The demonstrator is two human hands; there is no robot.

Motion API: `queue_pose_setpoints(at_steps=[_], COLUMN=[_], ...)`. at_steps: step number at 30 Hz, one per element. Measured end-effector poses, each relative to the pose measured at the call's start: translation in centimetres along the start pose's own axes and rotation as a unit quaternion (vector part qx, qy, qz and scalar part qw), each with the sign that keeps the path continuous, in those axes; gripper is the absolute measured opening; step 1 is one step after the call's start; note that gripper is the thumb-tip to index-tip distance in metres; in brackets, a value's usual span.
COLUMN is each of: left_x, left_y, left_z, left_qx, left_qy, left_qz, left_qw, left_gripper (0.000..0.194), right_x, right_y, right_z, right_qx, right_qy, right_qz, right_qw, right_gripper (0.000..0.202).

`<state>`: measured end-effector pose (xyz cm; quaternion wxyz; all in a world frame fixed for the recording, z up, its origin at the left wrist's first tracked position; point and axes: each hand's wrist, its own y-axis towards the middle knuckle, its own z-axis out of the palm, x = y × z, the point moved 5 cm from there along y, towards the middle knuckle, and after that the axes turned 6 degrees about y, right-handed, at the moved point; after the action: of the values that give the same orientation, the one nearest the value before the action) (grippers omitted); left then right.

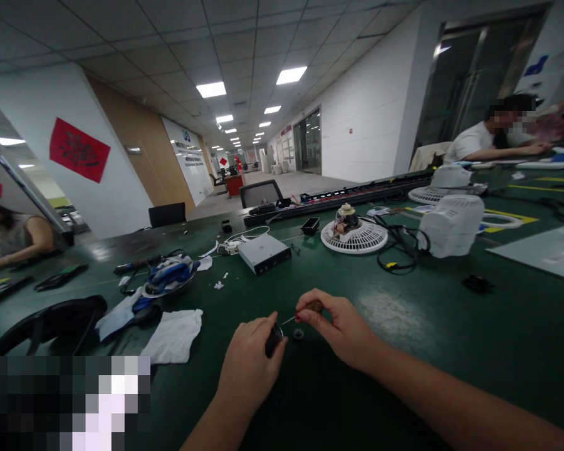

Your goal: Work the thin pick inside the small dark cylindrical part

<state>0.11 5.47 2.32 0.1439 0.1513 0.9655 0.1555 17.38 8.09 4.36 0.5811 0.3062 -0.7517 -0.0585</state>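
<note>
My left hand (250,357) is wrapped round a small dark cylindrical part (273,340) with a shiny rim, low in the middle of the view. To its right, my right hand (336,326) grips the handle of a screwdriver (314,306), whose thin metal shaft points left to the rim of the dark part. Whether the tip touches the part is too small to tell. A small round dark piece (298,334) lies on the green table (404,382) between my two hands.
Beyond my hands sit a silver disc drive (264,252), a white fan grille with a motor (355,238) and a white housing (454,225) with black cables. White cloth (175,335) and a blue bundle (172,274) lie left. People sit at both far sides.
</note>
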Motion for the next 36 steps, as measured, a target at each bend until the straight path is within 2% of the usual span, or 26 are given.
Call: queue_pose_setpoints(at_steps=[3,6,8,10,13,16,19,21,25,30,33,36], left_x=[0.2,0.4,0.6,0.7,0.6,0.3,0.3,0.4,0.4,0.4,0.3,0.0], left_y=[0.0,0.0,0.0,0.0,0.0,0.2,0.2,0.1,0.0,-0.1,-0.2,-0.3], left_z=[0.1,0.2,0.1,0.0,-0.3,-0.4,-0.3,-0.2,-0.2,-0.4,-0.4,-0.5], left_qx=[-0.006,-0.025,-0.039,-0.044,-0.037,-0.029,-0.026,-0.025,-0.024,-0.059,-0.081,-0.097], left_qy=[-0.006,-0.007,-0.009,-0.009,-0.004,-0.006,-0.014,-0.018,-0.019,-0.037,-0.044,-0.042], left_qz=[0.004,0.005,0.001,-0.013,-0.033,-0.030,-0.028,-0.030,-0.026,-0.015,0.015,0.047], left_qw=[1.000,1.000,0.999,0.999,0.999,0.999,0.999,0.999,0.999,0.997,0.996,0.993], left_gripper=[0.041,0.044,0.044,0.040,0.030,0.025,0.024,0.024,0.022,0.033,0.041,0.042], right_x=[0.1,1.1,1.7,2.1,2.2,0.9,-0.9,-1.7,-1.3,0.2,-0.1,-0.6], right_y=[-0.2,-0.6,-0.8,-0.7,-0.3,-0.1,-0.2,-0.2,0.0,0.0,0.0,0.1], right_z=[-0.4,-1.5,-2.0,-1.8,-0.4,0.8,1.4,1.8,1.7,1.1,0.9,0.9], right_qx=[-0.032,-0.120,-0.147,-0.109,0.004,0.066,0.101,0.128,0.114,0.047,0.035,0.037], right_qy=[-0.027,-0.047,-0.052,-0.072,-0.162,-0.252,-0.300,-0.307,-0.303,-0.230,-0.185,-0.168], right_qz=[-0.008,-0.081,-0.122,-0.141,-0.129,-0.051,0.021,0.035,0.019,-0.004,0.009,0.016], right_qw=[0.999,0.988,0.980,0.981,0.978,0.964,0.948,0.942,0.946,0.972,0.982,0.985], right_gripper=[0.015,0.019,0.018,0.016,0.018,0.012,0.025,0.016,0.007,0.017,0.026,0.021])
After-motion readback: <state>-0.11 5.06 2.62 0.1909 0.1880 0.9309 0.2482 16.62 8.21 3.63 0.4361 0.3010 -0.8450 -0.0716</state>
